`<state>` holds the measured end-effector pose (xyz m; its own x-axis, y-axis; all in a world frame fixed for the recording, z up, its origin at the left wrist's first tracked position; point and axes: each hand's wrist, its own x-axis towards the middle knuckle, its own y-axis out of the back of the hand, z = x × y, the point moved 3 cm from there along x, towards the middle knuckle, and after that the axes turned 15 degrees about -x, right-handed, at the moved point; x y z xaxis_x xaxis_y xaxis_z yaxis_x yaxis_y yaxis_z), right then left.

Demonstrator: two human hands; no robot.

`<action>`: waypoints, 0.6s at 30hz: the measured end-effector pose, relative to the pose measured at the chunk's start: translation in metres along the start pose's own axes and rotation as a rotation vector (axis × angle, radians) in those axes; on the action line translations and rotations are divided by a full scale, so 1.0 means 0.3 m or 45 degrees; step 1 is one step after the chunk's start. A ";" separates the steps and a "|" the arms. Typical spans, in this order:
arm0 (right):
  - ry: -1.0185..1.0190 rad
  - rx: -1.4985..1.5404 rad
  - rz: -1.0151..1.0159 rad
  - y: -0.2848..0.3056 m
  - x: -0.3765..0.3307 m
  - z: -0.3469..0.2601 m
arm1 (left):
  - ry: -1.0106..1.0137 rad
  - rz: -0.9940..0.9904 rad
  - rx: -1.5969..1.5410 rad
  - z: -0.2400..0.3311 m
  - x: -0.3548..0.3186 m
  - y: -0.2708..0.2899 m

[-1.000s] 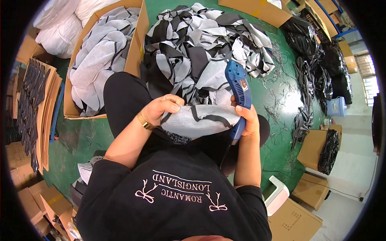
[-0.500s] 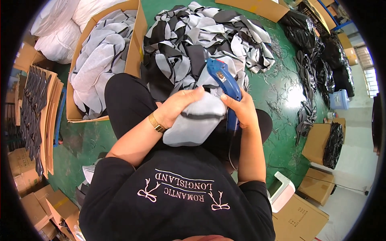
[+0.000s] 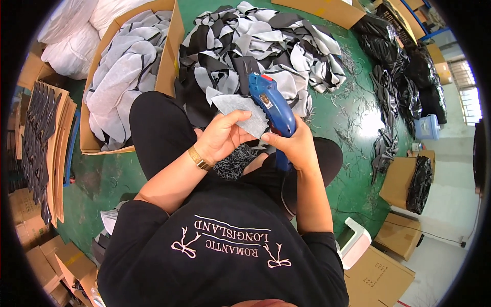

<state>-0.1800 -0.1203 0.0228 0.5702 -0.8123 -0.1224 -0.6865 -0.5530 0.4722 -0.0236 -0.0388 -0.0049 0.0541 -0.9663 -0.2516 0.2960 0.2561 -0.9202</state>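
Left hand (image 3: 225, 134) pinches a grey fabric piece (image 3: 239, 110), thumb on top, fingers beneath. Right hand (image 3: 295, 146) grips a blue handheld power tool (image 3: 276, 108), its head pointing away from the body, alongside the fabric's right edge; right thumb close to the fabric's lower corner. Just below the hands, a tangle of thread scraps (image 3: 234, 165). Beyond the hands, a heap of grey and black cut pieces (image 3: 261, 43) on the green floor (image 3: 335, 120). Left of it, a cardboard box (image 3: 174, 53) filled with similar pieces. Far right of the hands, black plastic bags (image 3: 379, 43).

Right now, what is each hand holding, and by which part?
Right hand: a blue power tool, by its lower part. Left hand: a grey fabric piece, near its lower edge.
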 end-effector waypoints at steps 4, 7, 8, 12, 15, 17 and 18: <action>-0.053 -0.031 -0.025 -0.005 0.001 -0.015 | 0.041 0.001 0.019 -0.004 -0.007 -0.022; -0.066 -0.040 -0.093 -0.003 0.007 -0.026 | 0.051 -0.031 0.160 0.012 0.006 -0.014; -0.070 -0.013 -0.141 -0.003 0.010 -0.026 | 0.073 -0.036 0.209 0.019 0.012 -0.008; -0.063 0.061 -0.128 0.010 0.015 -0.009 | -0.061 0.057 0.306 0.039 0.010 -0.014; -0.074 0.102 0.036 0.055 -0.015 -0.006 | -0.159 0.085 0.315 0.061 0.016 0.013; -0.127 0.139 -0.014 0.081 -0.046 0.011 | -0.229 0.153 0.279 0.075 0.012 0.010; -0.190 0.182 -0.049 0.085 -0.066 0.018 | -0.242 0.155 0.270 0.077 0.011 0.008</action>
<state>-0.2114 -0.1193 0.0325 0.5317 -0.8025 -0.2708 -0.7283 -0.5964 0.3376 -0.0008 -0.0419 -0.0009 0.2728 -0.9214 -0.2768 0.4680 0.3785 -0.7986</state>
